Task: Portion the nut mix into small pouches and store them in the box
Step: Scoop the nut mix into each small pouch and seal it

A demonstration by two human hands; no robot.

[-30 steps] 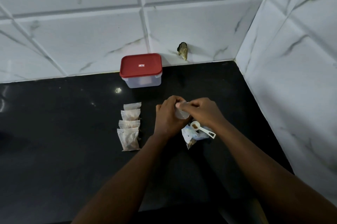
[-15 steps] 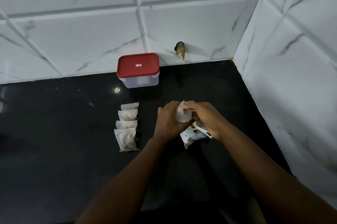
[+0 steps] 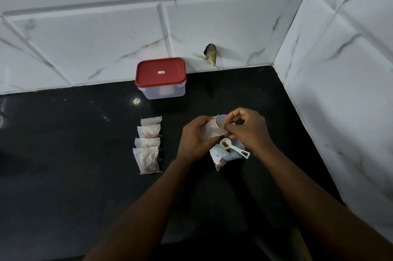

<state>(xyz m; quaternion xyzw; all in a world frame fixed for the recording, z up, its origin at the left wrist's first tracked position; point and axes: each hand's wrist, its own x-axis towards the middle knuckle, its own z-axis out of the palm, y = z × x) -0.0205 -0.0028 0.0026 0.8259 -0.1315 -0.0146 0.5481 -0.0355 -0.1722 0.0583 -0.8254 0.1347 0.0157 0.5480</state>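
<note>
Opening pouch: an empty clear pouch is held above the counter, between both hands and in front of the person.
Pouch axis: it runs from the left hand up and rightward, and the mouth faces the right hand.
Left hand: the left hand is curled round the pouch body from the left and grips it.
Right hand: the right hand pinches the rim at the mouth, apparently spreading it.
Scoop: a white scoop lies just below the right hand on the nut mix bag. A little brown mix sits in its bowl, and the handle points right and toward the person.
Nearer hand: the right hand is nearer; judged from this, it would drop to the handle while the left keeps the mouth up.
Filled pouches: four filled pouches lie in an overlapping row well left of the hands.
Box: the box stands by the wall beyond the row, its red lid on.
</note>
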